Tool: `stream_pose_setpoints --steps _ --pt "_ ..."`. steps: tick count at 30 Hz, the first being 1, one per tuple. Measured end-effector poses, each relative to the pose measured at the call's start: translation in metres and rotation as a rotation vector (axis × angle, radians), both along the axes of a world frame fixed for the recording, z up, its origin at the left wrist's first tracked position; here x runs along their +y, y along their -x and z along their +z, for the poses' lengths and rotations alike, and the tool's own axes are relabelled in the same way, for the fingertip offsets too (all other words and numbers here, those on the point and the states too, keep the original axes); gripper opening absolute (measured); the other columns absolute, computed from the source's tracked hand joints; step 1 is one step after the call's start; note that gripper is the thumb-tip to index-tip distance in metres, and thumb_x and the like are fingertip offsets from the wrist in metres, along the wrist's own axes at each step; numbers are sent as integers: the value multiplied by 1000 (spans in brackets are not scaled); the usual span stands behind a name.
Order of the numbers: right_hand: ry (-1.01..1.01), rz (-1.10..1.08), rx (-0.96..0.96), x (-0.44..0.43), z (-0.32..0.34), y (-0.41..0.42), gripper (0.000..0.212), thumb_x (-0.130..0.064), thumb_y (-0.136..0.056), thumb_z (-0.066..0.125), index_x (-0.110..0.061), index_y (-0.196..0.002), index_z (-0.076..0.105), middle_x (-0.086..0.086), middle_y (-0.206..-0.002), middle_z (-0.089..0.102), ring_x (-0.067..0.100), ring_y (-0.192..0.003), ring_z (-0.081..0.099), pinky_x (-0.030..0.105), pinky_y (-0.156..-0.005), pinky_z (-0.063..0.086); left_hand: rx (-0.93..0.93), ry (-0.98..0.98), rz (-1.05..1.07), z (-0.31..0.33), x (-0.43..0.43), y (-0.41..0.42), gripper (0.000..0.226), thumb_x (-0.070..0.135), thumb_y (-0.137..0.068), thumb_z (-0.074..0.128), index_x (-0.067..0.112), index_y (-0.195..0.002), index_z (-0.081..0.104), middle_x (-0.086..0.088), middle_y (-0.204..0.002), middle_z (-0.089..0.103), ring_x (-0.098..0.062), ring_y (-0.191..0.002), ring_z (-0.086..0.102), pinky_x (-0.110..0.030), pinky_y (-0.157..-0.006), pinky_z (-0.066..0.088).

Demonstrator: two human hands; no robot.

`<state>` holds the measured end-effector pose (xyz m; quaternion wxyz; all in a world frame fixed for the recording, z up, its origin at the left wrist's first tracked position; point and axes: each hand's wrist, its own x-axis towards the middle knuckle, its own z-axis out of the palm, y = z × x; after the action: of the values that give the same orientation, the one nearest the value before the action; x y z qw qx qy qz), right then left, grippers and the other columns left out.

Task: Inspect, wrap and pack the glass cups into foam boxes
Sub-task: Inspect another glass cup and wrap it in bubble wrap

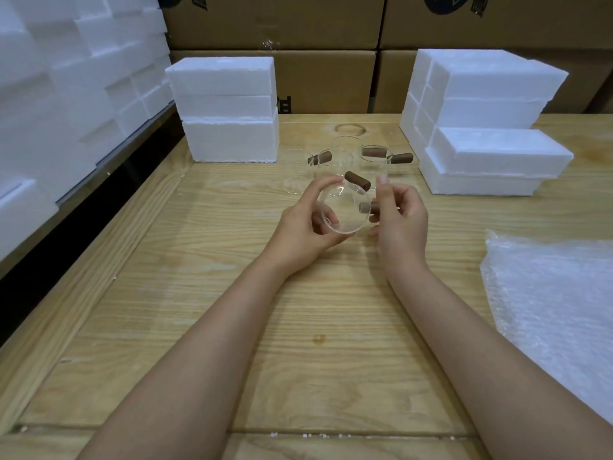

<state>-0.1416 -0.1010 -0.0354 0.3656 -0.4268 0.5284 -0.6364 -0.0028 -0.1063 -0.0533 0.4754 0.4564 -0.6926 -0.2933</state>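
The table was of light wood and filled most of the view. Behind it stood brown cartons, and at my left a big pile of white foam leaned along the table edge. On the table were two stacks of foam boxes, one at the back left and one at the back right. A sheet of bubble wrap lay at my right, near the edge. Between the two stacks stood several glass cups with brown handles, close together.

I held one cup in the air above the middle of the table, in front of the others, its round opening or base turned to me; which of the two I cannot tell. My left hand gripped it, with the fingers curled round the glass wall. My right hand pinched its brown handle between thumb and fingers.
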Motion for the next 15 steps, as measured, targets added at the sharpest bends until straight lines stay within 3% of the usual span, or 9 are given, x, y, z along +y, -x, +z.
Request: stream_pose_setpoints --steps 2,7,13,15 --pt "17 5 61 3 0 -2 28 -50 -85 63 -23 -82 57 8 -89 68 11 -75 59 35 -71 51 -14 12 -9 0 1 0 71 17 -74 84 39 -130 47 1 -77 63 -26 -73 61 -21 -71 50" --pt "5 4 87 3 -1 -3 41 -58 -74 69 -23 -87 53 5 -99 63 -3 -73 55 6 -64 41 -30 32 4 1 2 0 72 17 -71 84 41 -129 50 4 -73 62 -20 -71 64 -16 -71 50" --pt "-20 58 208 4 1 -6 46 -54 -73 73 -24 -94 45 -5 -104 43 -2 -80 46 9 -73 39 -82 35 39 4 5 1 74 14 -69 83 54 -120 47 8 -68 60 -8 -64 60 -7 -66 44" --pt "-49 71 280 5 2 -7 53 -55 -70 75 -24 -98 43 -7 -104 36 7 -94 49 21 -84 43 -84 28 45 4 6 1 72 12 -68 82 52 -118 48 8 -66 59 -10 -62 59 -9 -66 45"
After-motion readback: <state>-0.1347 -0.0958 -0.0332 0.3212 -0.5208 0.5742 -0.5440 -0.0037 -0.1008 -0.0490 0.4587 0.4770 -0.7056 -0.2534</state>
